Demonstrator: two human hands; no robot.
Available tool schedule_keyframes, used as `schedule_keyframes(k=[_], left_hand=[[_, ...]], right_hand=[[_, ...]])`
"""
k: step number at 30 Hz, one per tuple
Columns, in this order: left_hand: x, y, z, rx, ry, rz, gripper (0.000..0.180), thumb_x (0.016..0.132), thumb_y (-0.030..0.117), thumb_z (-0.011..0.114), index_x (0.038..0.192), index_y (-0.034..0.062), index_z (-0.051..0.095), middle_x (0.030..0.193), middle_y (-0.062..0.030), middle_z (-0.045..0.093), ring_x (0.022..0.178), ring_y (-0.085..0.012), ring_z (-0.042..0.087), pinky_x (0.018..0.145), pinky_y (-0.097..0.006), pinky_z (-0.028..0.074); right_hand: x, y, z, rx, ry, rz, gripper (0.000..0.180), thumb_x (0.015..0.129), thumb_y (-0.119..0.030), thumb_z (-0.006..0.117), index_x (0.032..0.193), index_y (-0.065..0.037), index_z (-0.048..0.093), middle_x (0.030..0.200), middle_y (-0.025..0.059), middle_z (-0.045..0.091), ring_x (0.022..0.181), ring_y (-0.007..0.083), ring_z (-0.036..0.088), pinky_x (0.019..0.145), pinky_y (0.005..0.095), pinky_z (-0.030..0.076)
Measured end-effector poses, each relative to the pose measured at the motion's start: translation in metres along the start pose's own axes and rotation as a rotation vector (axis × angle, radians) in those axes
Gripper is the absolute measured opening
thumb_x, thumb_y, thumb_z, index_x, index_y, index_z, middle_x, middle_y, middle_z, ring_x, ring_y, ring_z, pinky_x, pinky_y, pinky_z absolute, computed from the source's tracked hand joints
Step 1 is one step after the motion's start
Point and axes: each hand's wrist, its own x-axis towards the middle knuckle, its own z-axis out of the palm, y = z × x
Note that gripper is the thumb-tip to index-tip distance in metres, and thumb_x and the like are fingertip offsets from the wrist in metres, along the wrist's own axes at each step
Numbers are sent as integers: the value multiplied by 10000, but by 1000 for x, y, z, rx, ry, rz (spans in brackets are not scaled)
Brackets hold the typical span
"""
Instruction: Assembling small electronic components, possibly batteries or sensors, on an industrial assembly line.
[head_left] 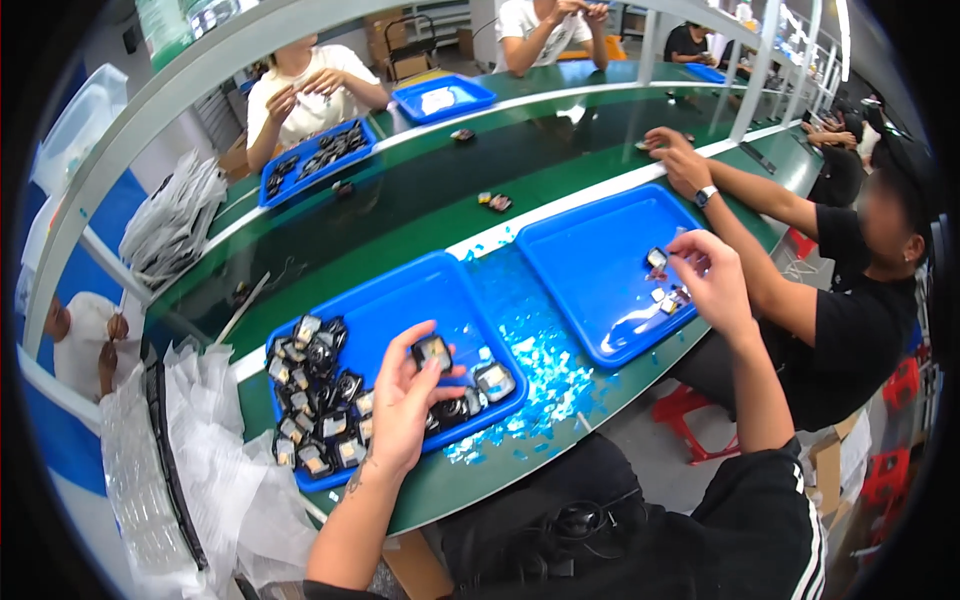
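My left hand (405,405) is closed around a small black square device (433,352), which looks like a watch body with a pale face. It is held above the left blue tray (480,285). In that tray lies a cluster of similar black devices (318,400), with a larger one (493,381) at the right corner. My right hand (712,280) hovers over the right blue tray (590,240), fingers bent and apart. Just left of its fingertips is another small square device (656,258); several small pieces (668,300) lie below it.
Blue film scraps (545,375) litter the green table between the trays. A co-worker's arms (745,230) reach across at the right. Beyond runs a dark conveyor belt (400,180) carrying a few small parts (495,202). White wrapping sheets (205,430) hang at the left; a red stool (690,425) stands below.
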Motion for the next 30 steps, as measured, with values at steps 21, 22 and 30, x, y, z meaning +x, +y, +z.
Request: schedule_keyframes(k=[21, 22, 30], left_hand=[[-18, 3, -2, 610, -124, 456, 123, 776, 75, 770, 882, 29, 731, 989, -104, 604, 881, -201, 624, 762, -303, 500], [-20, 5, -2, 639, -92, 468, 126, 752, 55, 785, 862, 27, 730, 962, -105, 607, 871, -194, 617, 770, -302, 494], [-16, -3, 8, 781, -153, 729, 145, 728, 59, 802, 855, 43, 735, 993, -97, 603, 868, -214, 632, 734, -306, 515]], right_hand=[[-43, -128, 115, 1016, -597, 242, 107, 921, -67, 635, 952, 35, 644, 899, 38, 666, 807, 65, 610, 734, 214, 494], [-43, -126, 114, 958, -632, 236, 105, 930, -78, 625, 932, 26, 639, 883, 25, 653, 798, 55, 590, 720, 213, 482], [-41, -114, 108, 927, -814, 234, 146, 966, -143, 573, 883, -24, 589, 807, -39, 561, 738, 29, 502, 671, 206, 421]])
